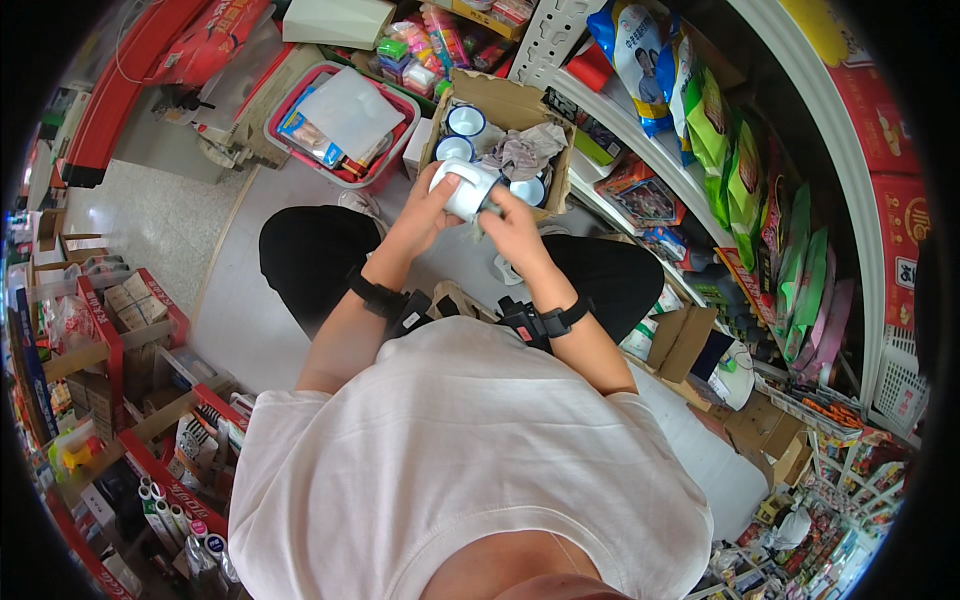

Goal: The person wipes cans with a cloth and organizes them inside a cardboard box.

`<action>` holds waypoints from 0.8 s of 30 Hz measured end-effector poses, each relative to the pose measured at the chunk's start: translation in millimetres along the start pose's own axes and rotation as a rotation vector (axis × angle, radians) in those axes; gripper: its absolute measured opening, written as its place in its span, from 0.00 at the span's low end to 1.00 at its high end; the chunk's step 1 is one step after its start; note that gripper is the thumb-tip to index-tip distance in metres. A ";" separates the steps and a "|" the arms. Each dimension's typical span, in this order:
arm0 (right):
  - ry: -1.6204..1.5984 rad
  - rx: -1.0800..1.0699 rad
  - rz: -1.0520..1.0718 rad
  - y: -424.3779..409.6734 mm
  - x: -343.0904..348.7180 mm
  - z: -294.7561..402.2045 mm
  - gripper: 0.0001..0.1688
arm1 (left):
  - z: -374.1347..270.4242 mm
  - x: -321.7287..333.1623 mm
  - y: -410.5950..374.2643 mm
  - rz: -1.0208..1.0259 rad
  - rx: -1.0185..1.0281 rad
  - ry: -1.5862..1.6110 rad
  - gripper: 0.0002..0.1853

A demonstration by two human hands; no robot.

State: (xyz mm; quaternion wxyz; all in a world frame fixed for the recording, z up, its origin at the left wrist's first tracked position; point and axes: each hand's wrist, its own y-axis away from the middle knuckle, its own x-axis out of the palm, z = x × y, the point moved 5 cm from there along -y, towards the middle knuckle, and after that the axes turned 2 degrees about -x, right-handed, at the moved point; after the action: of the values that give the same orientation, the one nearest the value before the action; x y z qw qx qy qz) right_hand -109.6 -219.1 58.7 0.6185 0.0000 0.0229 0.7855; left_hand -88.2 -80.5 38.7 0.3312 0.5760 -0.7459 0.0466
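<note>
A white enamel mug (466,189) with a dark blue rim is held over the near edge of an open cardboard box (480,88). My left hand (421,206) grips the mug near its base and handle. At the mug's mouth, my right hand (514,225) has its fingers on a greyish cloth or crumpled paper (480,225); the exact material is unclear. Inside the box stand several more white mugs with blue rims, such as one at the back left (466,120), beside crumpled paper (529,148).
Left of the box is a pink-and-white plastic bin (279,112) holding packets. White metal shelving (660,161) with bagged goods curves along the right. Red-edged display racks (169,307) stand at lower left. An open cardboard box (679,341) lies right of my knee.
</note>
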 end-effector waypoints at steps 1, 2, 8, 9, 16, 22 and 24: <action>-0.005 -0.063 0.106 3.6 8.9 14.3 0.33 | -0.3 0.3 0.8 0.019 -0.002 0.002 0.32; 0.075 -0.147 0.176 5.0 13.4 31.5 0.38 | -0.5 0.5 1.3 0.038 -0.005 0.004 0.31; 0.961 -0.160 0.371 3.5 16.4 33.5 0.34 | 13.8 -8.2 -1.1 0.116 -0.305 0.006 0.31; 0.894 -0.210 0.356 0.8 14.8 25.1 0.32 | 17.1 -8.5 0.3 0.152 -0.378 0.016 0.31; 0.002 0.269 0.066 -7.3 11.2 -19.6 0.35 | 5.7 1.5 4.6 0.041 0.094 -0.143 0.26; -0.025 0.191 0.251 -4.8 11.3 5.0 0.37 | 0.5 -5.7 -1.9 0.048 -0.055 -0.164 0.24; 0.011 0.180 0.261 -6.6 6.5 5.2 0.36 | -0.8 -1.7 -2.7 0.037 -0.074 -0.135 0.24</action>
State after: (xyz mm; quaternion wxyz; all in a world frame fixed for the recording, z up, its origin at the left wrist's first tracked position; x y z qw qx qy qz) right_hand -104.6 -211.1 63.4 0.5087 0.0542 0.0966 0.8538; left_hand -85.3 -79.6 37.6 0.3005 0.5514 -0.7781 -0.0140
